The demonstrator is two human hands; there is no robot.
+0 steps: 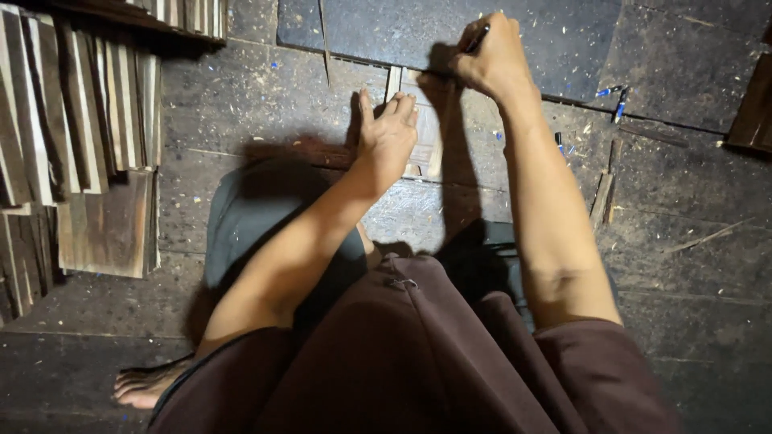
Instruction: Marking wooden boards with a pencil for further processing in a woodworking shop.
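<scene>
Head view, person seated on a wooden floor (pixel 241 104). Left hand (pixel 388 133), fingers spread flat, presses down a small wooden piece (pixel 424 128) lying on the floor just ahead of the knees. Right hand (pixel 492 56), grip closed around a dark pen (pixel 476 38), tip at the piece's far edge; marking appears under way, not finished. Stacked wooden slats (pixel 72 112) lie at far left; blue pens (pixel 618 98) lie at right

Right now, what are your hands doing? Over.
Left hand flat on wood piece. Right hand gripping pen at its top edge. Nothing in the way.
</scene>
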